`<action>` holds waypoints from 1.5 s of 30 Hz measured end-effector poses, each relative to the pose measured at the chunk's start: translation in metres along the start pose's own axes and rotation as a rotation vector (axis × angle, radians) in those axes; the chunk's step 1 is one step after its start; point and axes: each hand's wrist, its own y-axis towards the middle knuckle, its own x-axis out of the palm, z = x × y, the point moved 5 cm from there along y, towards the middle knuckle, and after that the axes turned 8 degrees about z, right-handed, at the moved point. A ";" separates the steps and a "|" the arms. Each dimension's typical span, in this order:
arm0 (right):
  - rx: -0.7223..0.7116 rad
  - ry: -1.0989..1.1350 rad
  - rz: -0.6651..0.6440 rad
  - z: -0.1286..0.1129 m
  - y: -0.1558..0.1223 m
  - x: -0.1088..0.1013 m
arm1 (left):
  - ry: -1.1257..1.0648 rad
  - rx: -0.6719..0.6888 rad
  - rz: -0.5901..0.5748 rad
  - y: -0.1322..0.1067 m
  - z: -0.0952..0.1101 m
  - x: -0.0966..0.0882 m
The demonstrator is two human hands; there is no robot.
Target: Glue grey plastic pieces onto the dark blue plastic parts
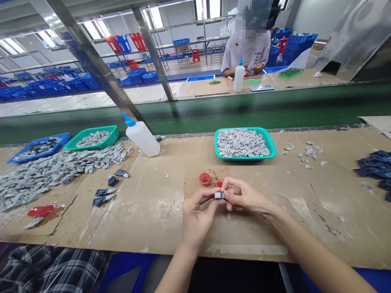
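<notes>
Between the fingertips of my left hand (198,211) and my right hand (242,195) is a small grey and dark plastic part (219,195). Both hands are closed on it, just above the cardboard-covered table. Right behind the fingers lies a red cap (219,184), partly hidden by them. Another red cap (205,178), with wet-looking liquid inside, sits to its left. Farther back, a teal basket (217,154) is heaped with small light grey pieces (242,142).
A white squeeze bottle (143,137) leans left of centre. Grey parts (61,167) pile up at left, near a blue basket (14,160) and a green basket (114,137). Dark parts (375,165) lie at right. Beyond the green belt (195,116) a person (244,51) sits working.
</notes>
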 end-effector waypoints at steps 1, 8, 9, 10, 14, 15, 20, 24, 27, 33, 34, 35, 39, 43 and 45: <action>-0.010 0.005 0.025 -0.002 0.000 0.000 | -0.043 -0.045 0.006 0.000 -0.001 0.001; -0.064 -0.038 0.160 -0.016 -0.003 0.002 | -0.460 -0.396 0.034 -0.002 -0.013 0.013; -0.066 -0.025 0.155 -0.017 -0.004 0.001 | -0.502 -0.433 0.034 -0.003 -0.014 0.015; -0.068 -0.004 0.151 -0.016 -0.004 0.000 | -0.531 -0.456 0.034 -0.004 -0.013 0.017; -0.093 0.038 0.169 -0.020 -0.008 -0.004 | -0.524 -0.452 0.027 -0.005 -0.009 0.020; -0.100 0.023 0.173 -0.022 -0.009 -0.005 | -0.498 -0.431 0.032 -0.005 -0.008 0.019; -0.094 -0.059 0.169 -0.027 -0.011 -0.003 | -0.358 -0.320 0.055 -0.004 -0.004 0.013; -0.022 0.000 0.143 -0.021 -0.010 -0.003 | -0.324 -0.297 0.060 -0.004 -0.004 0.012; -0.004 0.039 0.137 -0.017 -0.009 -0.004 | -0.305 -0.297 0.068 -0.005 -0.003 0.012; -0.020 0.074 0.112 -0.014 -0.009 -0.002 | -0.214 -0.197 0.065 -0.010 0.000 0.012; -0.019 0.074 0.101 -0.013 -0.009 -0.002 | -0.194 -0.168 0.051 -0.011 0.000 0.012; -0.017 0.072 0.093 -0.013 -0.009 -0.002 | -0.175 -0.145 0.034 -0.011 -0.001 0.012; -0.010 0.039 0.117 -0.011 -0.008 -0.005 | -0.140 -0.138 -0.014 -0.009 -0.003 0.012; 0.001 0.025 0.194 -0.012 -0.008 -0.005 | -0.202 -0.235 -0.033 -0.003 -0.007 0.012; -0.018 0.025 0.207 -0.015 -0.008 -0.006 | -0.286 -0.302 -0.019 -0.001 -0.009 0.011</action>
